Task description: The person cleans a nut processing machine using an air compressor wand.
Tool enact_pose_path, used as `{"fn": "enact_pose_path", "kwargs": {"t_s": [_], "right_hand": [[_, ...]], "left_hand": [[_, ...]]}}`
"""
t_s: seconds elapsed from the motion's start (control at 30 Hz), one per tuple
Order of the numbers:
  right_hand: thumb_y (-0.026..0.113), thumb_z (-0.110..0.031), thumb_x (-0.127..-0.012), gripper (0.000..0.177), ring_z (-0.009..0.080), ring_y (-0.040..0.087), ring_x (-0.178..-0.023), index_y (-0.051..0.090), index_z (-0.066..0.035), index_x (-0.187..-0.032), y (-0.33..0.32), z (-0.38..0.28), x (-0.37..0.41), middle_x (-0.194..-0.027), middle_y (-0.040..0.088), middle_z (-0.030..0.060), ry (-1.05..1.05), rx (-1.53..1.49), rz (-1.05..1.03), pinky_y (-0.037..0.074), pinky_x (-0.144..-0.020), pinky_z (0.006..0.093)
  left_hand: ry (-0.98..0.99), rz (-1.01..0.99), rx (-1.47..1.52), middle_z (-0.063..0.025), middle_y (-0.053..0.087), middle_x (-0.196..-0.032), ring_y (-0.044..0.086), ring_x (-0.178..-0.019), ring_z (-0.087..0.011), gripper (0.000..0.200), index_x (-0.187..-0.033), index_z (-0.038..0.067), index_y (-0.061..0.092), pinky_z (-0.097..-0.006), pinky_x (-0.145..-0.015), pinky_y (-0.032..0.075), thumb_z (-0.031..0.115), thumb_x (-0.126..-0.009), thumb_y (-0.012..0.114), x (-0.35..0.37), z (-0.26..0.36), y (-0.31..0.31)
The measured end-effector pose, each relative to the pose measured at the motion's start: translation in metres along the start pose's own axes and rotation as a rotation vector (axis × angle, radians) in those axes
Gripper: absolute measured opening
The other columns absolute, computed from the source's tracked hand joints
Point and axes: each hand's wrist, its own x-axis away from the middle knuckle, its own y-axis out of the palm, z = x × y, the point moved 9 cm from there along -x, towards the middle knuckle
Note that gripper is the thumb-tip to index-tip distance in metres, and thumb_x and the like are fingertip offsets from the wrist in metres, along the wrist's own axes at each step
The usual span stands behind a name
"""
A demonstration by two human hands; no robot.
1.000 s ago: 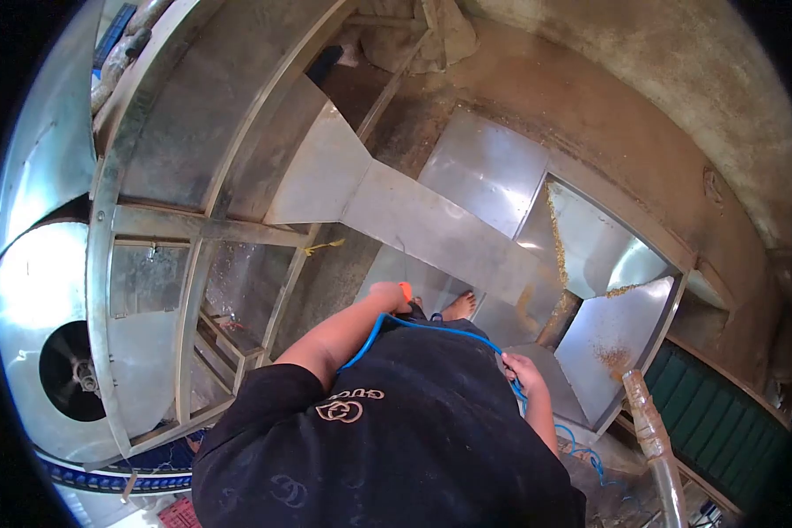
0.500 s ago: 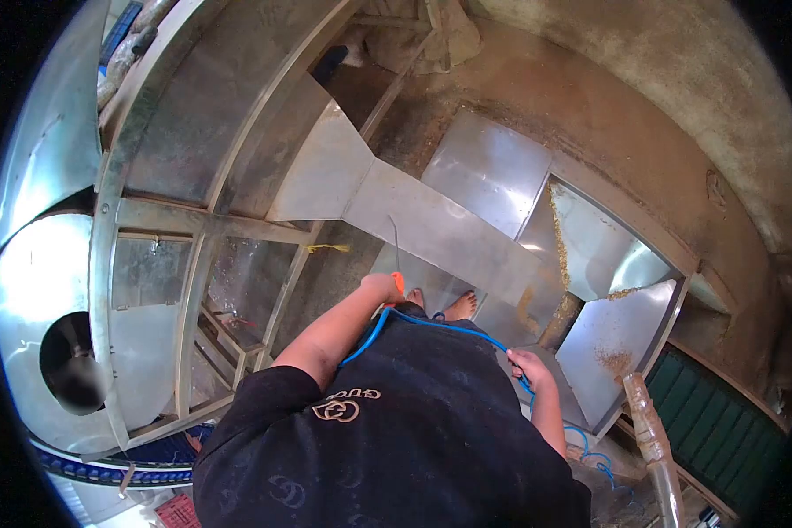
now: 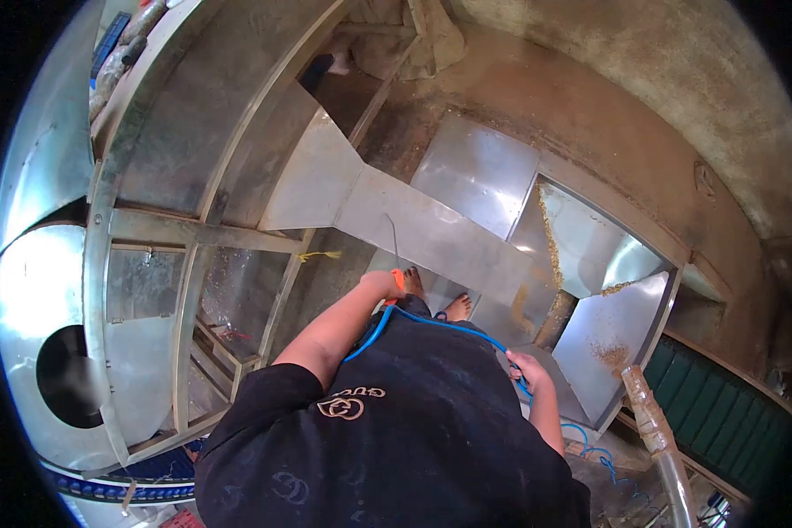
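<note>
My left hand (image 3: 381, 287) is closed round the orange handle of an air blow gun (image 3: 399, 282), whose long thin metal nozzle points away from me with a bent tip. A blue hose (image 3: 440, 324) runs from the handle across the front of my black shirt. Farther right, my right hand (image 3: 528, 366) is wrapped round this hose. Beyond the hands lies a sloping sheet-metal chute (image 3: 431, 229), which the nozzle overlaps in view; whether it touches cannot be made out.
On the right, a metal hopper frame (image 3: 625, 312) has grain-like bits along its edges. A tape-wrapped pipe (image 3: 651, 414) rises near my right side. Metal framing (image 3: 204, 233) stands on the left, with a yellow tie (image 3: 319, 256). My bare feet (image 3: 458, 307) are below.
The view has shifted slightly, and one foot shows more beside the orange handle. Both hands keep the same grip.
</note>
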Motion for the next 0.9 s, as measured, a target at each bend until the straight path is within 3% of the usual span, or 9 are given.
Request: {"fn": "enact_pose_path", "kwargs": {"t_s": [0.33, 0.9], "right_hand": [[0.066, -0.032, -0.079, 0.031, 0.0078, 0.035, -0.043, 0.051, -0.005, -0.081, 0.001, -0.006, 0.001, -0.052, 0.037, -0.0042, -0.023, 0.032, 0.036, 0.032, -0.046, 0.0256], [0.066, -0.033, -0.079, 0.03, 0.0069, 0.034, -0.044, 0.049, -0.008, -0.078, 0.001, -0.02, 0.001, -0.054, 0.037, -0.0053, -0.024, 0.079, 0.033, 0.032, -0.045, 0.0251]], "left_hand": [[0.003, 0.012, -0.033, -0.013, 0.062, -0.103, 0.059, -0.095, -0.0279, 0.055, -0.099, 0.01, 0.064, -0.0368, -0.08, 0.046, 0.053, -0.066, 0.059, -0.008, -0.002, 0.0], [-0.016, -0.032, 0.007, -0.0127, 0.061, -0.104, 0.058, -0.098, -0.0267, 0.054, -0.099, 0.01, 0.065, -0.0362, -0.083, 0.046, 0.051, -0.065, 0.058, -0.003, -0.004, 0.002]]}}
